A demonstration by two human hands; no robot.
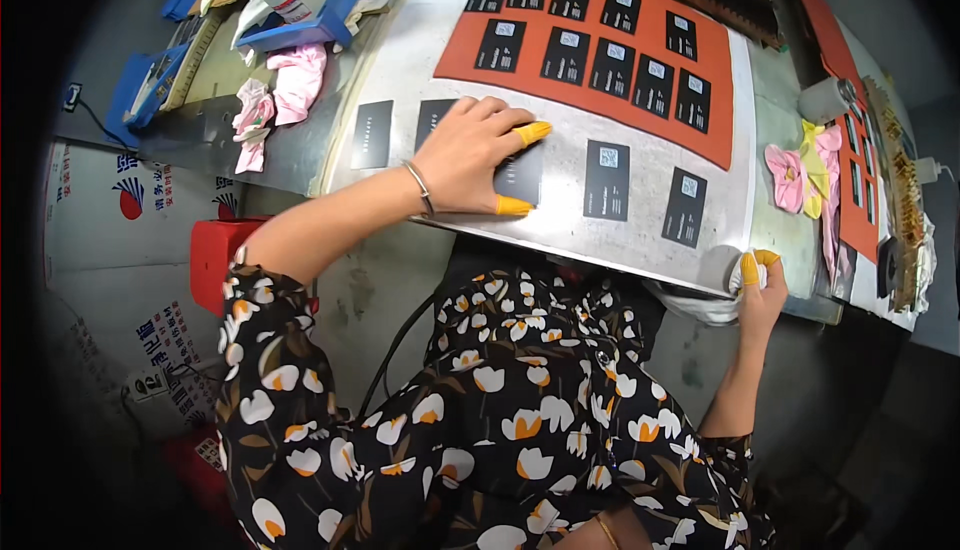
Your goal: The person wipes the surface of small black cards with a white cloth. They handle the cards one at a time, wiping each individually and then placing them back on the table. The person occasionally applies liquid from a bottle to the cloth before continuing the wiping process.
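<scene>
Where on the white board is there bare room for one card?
Upper left, above the leftmost card, beside the orange mat; a narrower gap between the left hand and the next card. Crowded: the mat, bearing two rows of black cards.

Left hand [470, 155] spread over a black card [525, 175], right hand [763, 285] pinching a white cloth [736, 275].
Both hands wear yellow finger cots [534, 133] on thumb and one finger, the right at the near right corner of the pale worktop [648, 170]; two printed cards [607, 180] lie between the hands, two plainer cards [373, 135] to the left, one partly hidden by the left hand, and beyond them an orange-red sheet [570, 100] bears two rows of small black cards [612, 68].
</scene>
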